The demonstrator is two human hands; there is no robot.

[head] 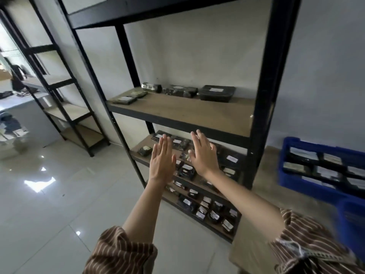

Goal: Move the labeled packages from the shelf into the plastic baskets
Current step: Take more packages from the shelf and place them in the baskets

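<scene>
Hands empty: left hand [162, 159] and right hand [203, 153] spread flat before the shelf [183, 113], grasping nothing. Labeled packages [186, 171] crowd its lower boards; blue basket [284, 163], blurred, seemingly part-filled, sits right. Reaching in could knock the board's front edge.

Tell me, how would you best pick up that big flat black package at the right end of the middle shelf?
The big black package lies flat near the back wall with a white label on top. Probably best to reach in from the shelf's open front and grip its two short sides, one hand each. Both the left hand and right hand are open and empty.
</scene>
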